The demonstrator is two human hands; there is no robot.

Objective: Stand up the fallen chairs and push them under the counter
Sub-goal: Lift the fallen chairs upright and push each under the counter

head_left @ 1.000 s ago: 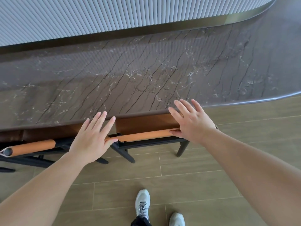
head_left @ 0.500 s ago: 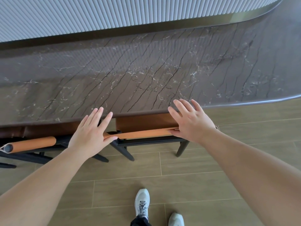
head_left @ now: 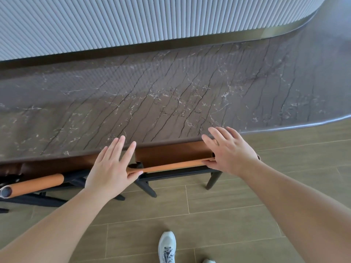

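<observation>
An upright chair (head_left: 171, 166) with a tan leather back and black frame stands tucked beneath the dark marble counter (head_left: 171, 103). My left hand (head_left: 110, 168) rests flat on the left end of its top rail, fingers straight, thumb against the rail. At the rail's right end my right hand (head_left: 229, 150) presses with spread fingers that reach over the counter edge. A second chair (head_left: 36, 183) of the same kind stands to the left, also under the counter, only partly in view.
A ribbed pale wall panel (head_left: 133, 21) rises behind the counter, which curves away at the right. Wood-look floor tiles (head_left: 237, 215) stretch below. My grey shoes (head_left: 167, 247) stand on the floor just behind the chair.
Both hands and the chair have stayed almost where they were; the chair back has edged slightly further beneath the counter.
</observation>
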